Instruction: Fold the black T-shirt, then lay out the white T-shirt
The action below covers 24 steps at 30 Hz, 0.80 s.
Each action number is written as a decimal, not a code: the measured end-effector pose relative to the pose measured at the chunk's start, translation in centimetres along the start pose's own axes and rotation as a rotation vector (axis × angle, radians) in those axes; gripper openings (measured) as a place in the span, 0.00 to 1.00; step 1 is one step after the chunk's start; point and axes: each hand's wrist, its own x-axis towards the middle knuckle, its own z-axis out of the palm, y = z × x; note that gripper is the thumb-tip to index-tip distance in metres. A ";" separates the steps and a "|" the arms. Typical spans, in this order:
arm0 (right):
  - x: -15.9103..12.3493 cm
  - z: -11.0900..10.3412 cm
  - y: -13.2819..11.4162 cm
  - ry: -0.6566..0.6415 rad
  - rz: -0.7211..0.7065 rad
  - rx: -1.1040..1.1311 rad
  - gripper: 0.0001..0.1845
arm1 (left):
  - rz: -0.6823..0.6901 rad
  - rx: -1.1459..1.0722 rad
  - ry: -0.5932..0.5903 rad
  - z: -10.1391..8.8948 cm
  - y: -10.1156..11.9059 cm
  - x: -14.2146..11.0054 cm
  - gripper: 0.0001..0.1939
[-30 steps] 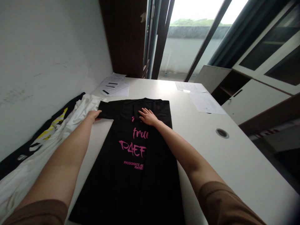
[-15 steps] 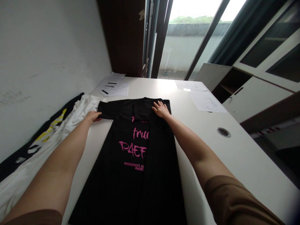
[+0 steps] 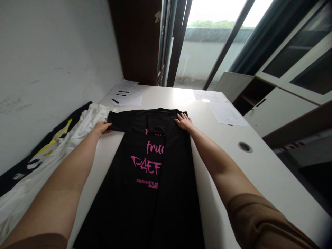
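Observation:
A black T-shirt with pink lettering lies on the white table. Its right side is folded inward over part of the print, and the folded sleeve lies across the chest. My left hand pinches the edge of the left sleeve, which sticks out to the side. Flat on the shirt's upper right corner, near the fold, rests my right hand with its fingers spread. The shirt's lower end runs out of view at the bottom.
White clothing and a dark garment with yellow print lie along the wall at left. Papers stand at the back left and right of the table. A round cable hole is at right.
My right hand has slid slightly to the right along the shirt's top corner. The left hand keeps its grip on the sleeve, and the shirt looks the same.

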 end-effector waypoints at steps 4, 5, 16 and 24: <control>-0.7 -0.4 0.3 0.027 0.096 0.001 0.40 | -0.011 -0.019 -0.002 -0.1 0.1 0.2 0.10; -1.0 -0.6 0.1 0.049 0.071 -0.012 0.40 | -0.016 -0.023 -0.005 -0.1 0.2 0.3 0.10; -4.3 0.1 -1.3 0.001 -0.123 0.025 0.44 | -0.026 -0.032 0.014 -0.2 0.3 0.4 0.14; -7.8 0.3 -5.9 0.050 -0.403 0.032 0.40 | -0.003 -0.034 -0.002 -0.4 0.1 -0.1 0.12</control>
